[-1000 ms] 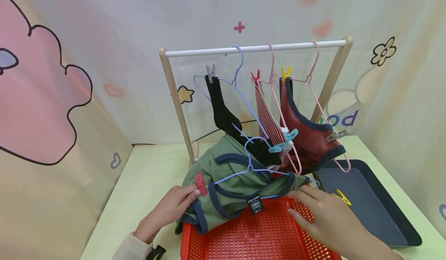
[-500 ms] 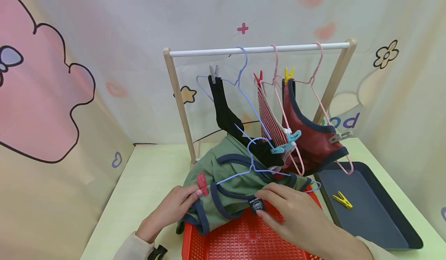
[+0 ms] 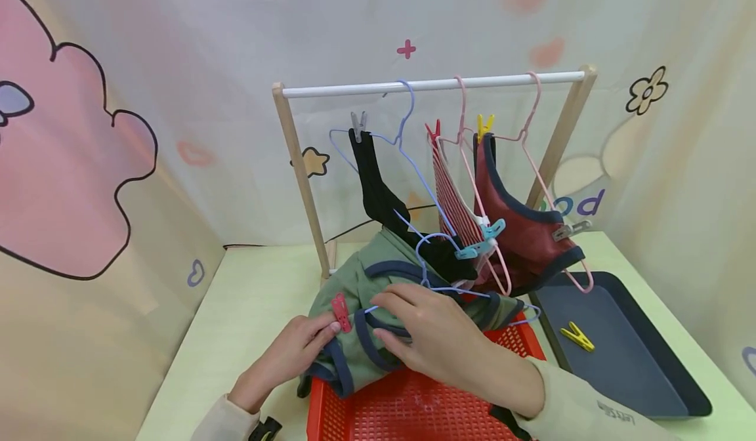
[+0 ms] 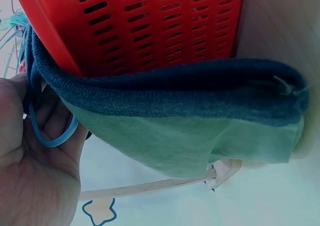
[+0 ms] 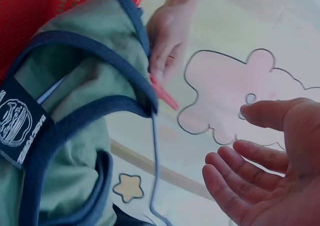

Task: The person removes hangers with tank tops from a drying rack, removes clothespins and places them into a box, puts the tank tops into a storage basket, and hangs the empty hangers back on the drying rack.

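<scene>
A green tank top (image 3: 354,280) with navy trim lies on a blue hanger (image 3: 424,257), draped over the red basket. My left hand (image 3: 298,346) grips its left shoulder beside a red clothespin (image 3: 340,312); the left wrist view shows the blue hanger's end loop (image 4: 55,141) against those fingers. My right hand (image 3: 434,329) hovers over the front of the top, covering part of its neckline in the head view. In the right wrist view, the right hand (image 5: 265,158) holds nothing, fingers loosely bent and apart from the cloth. A black label (image 5: 22,123) shows at the neckline.
The red basket (image 3: 315,415) stands in front. Behind it, a rack with a white rail (image 3: 354,90) bears a black sock (image 3: 372,178), a striped garment (image 3: 451,198) and a maroon garment (image 3: 520,231). A grey tray (image 3: 638,356) with a yellow clothespin (image 3: 577,336) lies right.
My right hand has moved left across the tank top, from its right shoulder past the label toward the red clothespin. The left hand keeps its grip in place.
</scene>
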Available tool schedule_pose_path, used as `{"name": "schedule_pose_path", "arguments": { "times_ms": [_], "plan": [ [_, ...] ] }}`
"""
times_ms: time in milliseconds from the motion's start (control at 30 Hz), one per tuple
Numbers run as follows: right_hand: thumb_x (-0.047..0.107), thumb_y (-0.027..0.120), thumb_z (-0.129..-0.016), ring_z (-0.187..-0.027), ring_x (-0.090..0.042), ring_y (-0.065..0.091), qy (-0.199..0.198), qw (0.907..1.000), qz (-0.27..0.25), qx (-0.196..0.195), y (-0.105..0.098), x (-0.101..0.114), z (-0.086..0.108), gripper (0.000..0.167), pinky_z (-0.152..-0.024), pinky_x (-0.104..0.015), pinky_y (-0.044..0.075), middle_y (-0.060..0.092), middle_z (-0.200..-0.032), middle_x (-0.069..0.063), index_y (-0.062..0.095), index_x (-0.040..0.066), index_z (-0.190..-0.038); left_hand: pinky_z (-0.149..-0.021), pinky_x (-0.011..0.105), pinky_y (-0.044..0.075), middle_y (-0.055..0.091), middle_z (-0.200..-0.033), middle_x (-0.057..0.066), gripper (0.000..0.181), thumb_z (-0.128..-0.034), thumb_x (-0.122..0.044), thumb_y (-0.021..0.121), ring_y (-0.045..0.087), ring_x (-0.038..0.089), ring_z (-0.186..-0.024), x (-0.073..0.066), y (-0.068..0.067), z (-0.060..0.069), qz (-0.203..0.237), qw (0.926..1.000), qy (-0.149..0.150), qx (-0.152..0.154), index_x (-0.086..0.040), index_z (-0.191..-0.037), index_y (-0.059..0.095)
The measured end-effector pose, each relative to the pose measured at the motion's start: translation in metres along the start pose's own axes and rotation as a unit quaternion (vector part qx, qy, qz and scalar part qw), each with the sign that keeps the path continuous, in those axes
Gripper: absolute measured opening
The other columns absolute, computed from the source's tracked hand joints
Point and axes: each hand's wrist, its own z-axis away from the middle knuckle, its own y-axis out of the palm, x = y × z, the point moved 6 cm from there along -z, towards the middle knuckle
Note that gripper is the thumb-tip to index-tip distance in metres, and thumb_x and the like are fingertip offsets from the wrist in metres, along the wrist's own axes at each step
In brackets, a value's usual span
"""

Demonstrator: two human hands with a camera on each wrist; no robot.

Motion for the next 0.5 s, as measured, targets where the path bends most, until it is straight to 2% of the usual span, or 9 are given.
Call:
{"name": "schedule_pose_path", "arguments": {
  "times_ms": [200, 500],
  "plan": [
    [0.033, 0.074, -0.087, -0.098, -0.013, 0.065, 0.006, 0.9996, -0.003, 0.028, 0.024, 0.002, -0.022, 0.037, -0.085, -0.029, 0.057, 0.067, -0.112, -0.001, 0.067, 0.012, -0.117, -0.055, 0.015, 0.029, 0.027, -0.064, -0.018, 0.014, -0.1019, -0.022, 0.052, 0.036, -0.004, -0.056, -0.001, 0.0, 0.0, -0.002, 1.0, 0.008, -0.001, -0.024, -0.089, 0.056],
    [0.039, 0.065, -0.093, -0.107, -0.02, 0.065, 0.041, 0.9944, 0.037, 0.09, 0.052, 0.001, -0.043, 0.041, -0.092, -0.034, 0.055, 0.069, -0.116, -0.005, 0.065, 0.01, -0.123, -0.055, 0.015, 0.028, 0.028, -0.064, -0.018, 0.013, -0.1023, -0.024, 0.051, 0.034, -0.003, -0.057, 0.0, 0.0, 0.002, -0.016, 0.9999, -0.002, -0.003, -0.024, -0.09, 0.056]
  ]
}}
